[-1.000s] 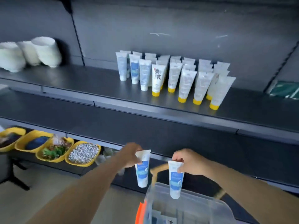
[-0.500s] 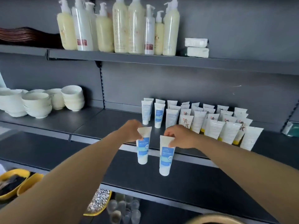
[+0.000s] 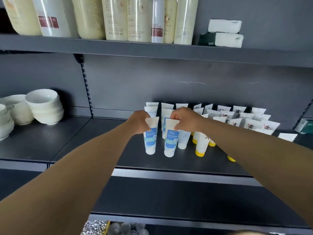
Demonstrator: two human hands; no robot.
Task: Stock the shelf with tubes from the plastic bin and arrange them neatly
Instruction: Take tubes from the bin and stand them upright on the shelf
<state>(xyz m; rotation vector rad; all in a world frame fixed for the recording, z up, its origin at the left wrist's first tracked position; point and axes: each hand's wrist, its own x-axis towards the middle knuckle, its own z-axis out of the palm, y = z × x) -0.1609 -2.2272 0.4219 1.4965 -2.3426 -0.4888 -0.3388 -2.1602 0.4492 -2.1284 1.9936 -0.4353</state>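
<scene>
Both hands were at the middle shelf [image 3: 71, 143], each pinching one blue-label tube by its flat crimped end. The left hand [image 3: 139, 122] held the left tube [image 3: 151, 135]; the right hand [image 3: 184, 118] held the right tube [image 3: 171, 138]. Fingers of both were curled onto the crimp, so neither hand was free.

Each tube hung directly below its hand, long axis upright, white cap down. The caps were at or just above the shelf surface; contact could not be confirmed. The two tubes stood just beside one another, apart, at the near edge of the standing stock. The plastic bin was not in view.

Behind them, further blue-label tubes [image 3: 152, 109] stood toward the back panel. To the right, yellow-capped tubes [image 3: 200, 145] stood in rows, the nearest just beside the right tube. The right forearm crossed in front of that group and hid part of it.

In the inspector's judgement, the coming move is a short descent and release, and the close neighbours on the right are the likeliest obstruction: a nudge could topple them.

Elsewhere: stacked white bowls [image 3: 44, 107] far left on the same shelf, pump bottles [image 3: 116, 17] on the shelf above.
</scene>
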